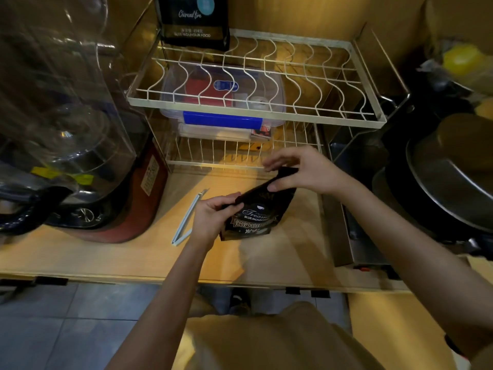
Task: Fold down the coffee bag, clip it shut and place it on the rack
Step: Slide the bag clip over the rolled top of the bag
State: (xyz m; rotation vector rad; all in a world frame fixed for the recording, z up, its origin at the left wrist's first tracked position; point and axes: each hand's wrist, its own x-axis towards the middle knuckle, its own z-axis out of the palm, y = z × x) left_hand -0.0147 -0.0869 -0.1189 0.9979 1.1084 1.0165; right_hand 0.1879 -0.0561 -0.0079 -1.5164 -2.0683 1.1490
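Note:
A small black coffee bag (256, 214) with white lettering is held just above the wooden counter (280, 257), tilted with its top toward the upper right. My left hand (213, 217) grips its left edge. My right hand (301, 169) pinches the bag's top corner between thumb and fingers. A long white bag clip (186, 218) lies open on the counter just left of my left hand. Behind the hands stands a white two-tier wire rack (378, 121); a second, larger black coffee bag (196, 21) stands at its upper back left.
A clear plastic box with a blue clasp (222, 120) sits under the rack's top tier. A clear-domed appliance on a red base (80, 145) fills the left. Dark pans and a metal lid (448, 180) crowd the right, beside a steel unit (354, 236).

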